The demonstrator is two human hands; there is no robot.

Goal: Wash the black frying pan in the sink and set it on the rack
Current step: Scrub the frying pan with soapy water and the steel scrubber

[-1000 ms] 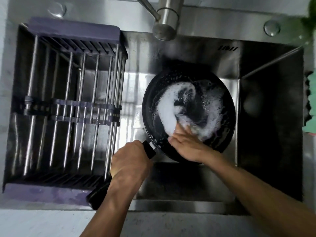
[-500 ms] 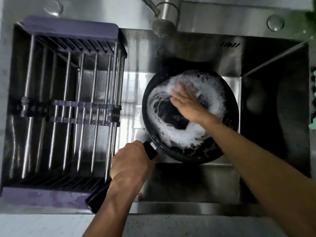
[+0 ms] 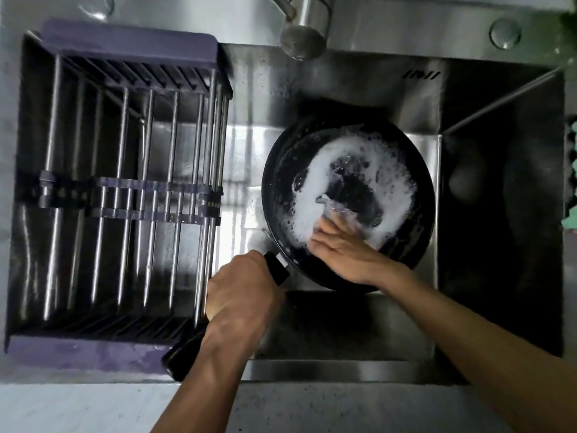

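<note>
The black frying pan (image 3: 281, 189) lies in the steel sink (image 3: 327, 371), its inside smeared with white foam (image 3: 315, 182). My left hand (image 3: 243, 295) grips the pan's black handle (image 3: 276, 267), whose end sticks out below my wrist. My right hand (image 3: 340, 248) is inside the pan at its near edge. Its fingers are stretched forward and press a small pale pad (image 3: 335, 214) against the pan's bottom. The purple-framed rack (image 3: 125, 195) with steel rods spans the sink's left half and holds nothing.
The faucet spout (image 3: 304, 29) hangs above the pan's far side, with no water visible. A round button (image 3: 505, 34) sits on the back ledge at the right. The sink's right part is dark and deep. A pale counter (image 3: 93, 407) runs along the near edge.
My right hand has swept from the pan's far side back to its near edge, smearing the foam. My left hand keeps its grip on the handle.
</note>
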